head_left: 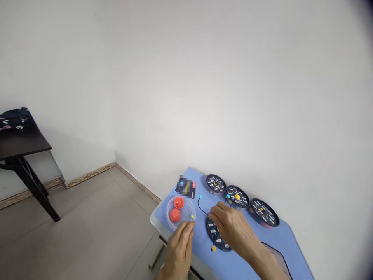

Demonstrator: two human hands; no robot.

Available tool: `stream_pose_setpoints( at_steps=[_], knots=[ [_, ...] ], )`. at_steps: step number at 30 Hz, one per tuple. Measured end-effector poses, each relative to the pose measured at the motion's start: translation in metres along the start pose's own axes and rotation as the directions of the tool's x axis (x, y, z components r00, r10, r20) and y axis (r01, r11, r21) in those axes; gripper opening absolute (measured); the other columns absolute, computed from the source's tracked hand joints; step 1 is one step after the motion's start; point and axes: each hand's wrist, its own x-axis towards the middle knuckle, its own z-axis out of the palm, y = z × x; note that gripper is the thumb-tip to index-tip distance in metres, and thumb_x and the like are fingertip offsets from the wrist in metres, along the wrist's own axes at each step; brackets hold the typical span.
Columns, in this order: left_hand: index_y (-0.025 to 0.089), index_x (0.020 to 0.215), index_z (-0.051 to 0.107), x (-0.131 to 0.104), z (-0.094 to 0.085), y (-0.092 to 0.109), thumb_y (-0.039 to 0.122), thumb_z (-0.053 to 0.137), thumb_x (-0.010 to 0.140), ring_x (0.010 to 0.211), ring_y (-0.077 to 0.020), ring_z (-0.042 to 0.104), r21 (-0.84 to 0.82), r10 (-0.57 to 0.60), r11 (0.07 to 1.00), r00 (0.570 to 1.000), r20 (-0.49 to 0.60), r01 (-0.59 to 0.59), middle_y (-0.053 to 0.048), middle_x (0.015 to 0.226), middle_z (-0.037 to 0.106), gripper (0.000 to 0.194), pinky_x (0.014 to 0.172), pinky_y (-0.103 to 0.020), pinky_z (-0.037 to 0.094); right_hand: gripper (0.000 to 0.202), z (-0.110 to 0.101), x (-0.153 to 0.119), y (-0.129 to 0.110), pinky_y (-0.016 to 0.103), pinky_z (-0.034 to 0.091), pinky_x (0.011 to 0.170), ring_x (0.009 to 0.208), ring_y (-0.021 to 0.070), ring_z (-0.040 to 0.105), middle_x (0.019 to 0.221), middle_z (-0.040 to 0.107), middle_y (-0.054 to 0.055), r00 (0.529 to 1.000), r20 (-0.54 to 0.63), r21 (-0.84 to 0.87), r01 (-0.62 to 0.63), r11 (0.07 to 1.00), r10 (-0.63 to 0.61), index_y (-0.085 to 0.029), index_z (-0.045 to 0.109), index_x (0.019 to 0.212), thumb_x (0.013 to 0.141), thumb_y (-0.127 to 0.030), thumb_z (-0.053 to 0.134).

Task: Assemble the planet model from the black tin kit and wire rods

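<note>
My left hand (pixel 181 245) is closed at the near edge of the clear round tub, its fingertips pinched on a thin stem topped by a small yellow ball (pixel 192 216). Over the black round disc (pixel 212 230) with coloured pictures, my right hand (pixel 229 221) has its fingers curled together; what they grip is hidden. A curved black wire with a teal ball (pixel 200 196) runs up to those fingers, and whether they hold it cannot be told. From the disc's near side sticks out an orange ball (pixel 213 248). Another teal ball (pixel 227 196) shows beyond my right hand.
The clear tub (pixel 168 217) holds two red rounded pieces (pixel 175 215). Behind it lies a blurred dark packet (pixel 185 187). Three round dark tins (pixel 216 183) line the blue table's (pixel 204 252) wall side. A dark-framed flat panel (pixel 278 256) lies at right. A black table (pixel 23 144) stands far left.
</note>
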Motion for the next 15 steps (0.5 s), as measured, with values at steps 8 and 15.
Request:
stream_pose_setpoints(
  at_steps=[8, 15],
  knots=[
    [0.016, 0.117, 0.064, 0.004, -0.04, -0.028, 0.029, 0.046, 0.097, 0.09, -0.023, 0.068, 0.444, 0.134, 0.879, 0.984, 0.121, -0.174, -0.014, 0.11, 0.067, 0.029, 0.075, -0.035, 0.059, 0.012, 0.032, 0.062, -0.043, 0.029, 0.045, 0.067, 0.089, 0.0248, 0.07, 0.09, 0.074, 0.012, 0.933, 0.348, -0.141, 0.146, 0.979, -0.089, -0.014, 0.07, 0.091, 0.089, -0.013, 0.058],
    [0.018, 0.106, 0.066, -0.004, -0.037, -0.035, 0.026, 0.04, 0.1, 0.088, -0.0212, 0.068, 0.437, 0.137, 0.879, 0.979, 0.152, -0.191, -0.011, 0.103, 0.069, 0.028, 0.077, -0.033, 0.06, 0.03, 0.075, 0.086, -0.056, 0.042, 0.055, 0.082, 0.097, 0.0205, 0.064, 0.117, 0.063, 0.007, 0.91, 0.4, -0.157, 0.186, 0.97, -0.109, -0.017, 0.059, 0.118, 0.093, -0.033, 0.06]
  ],
)
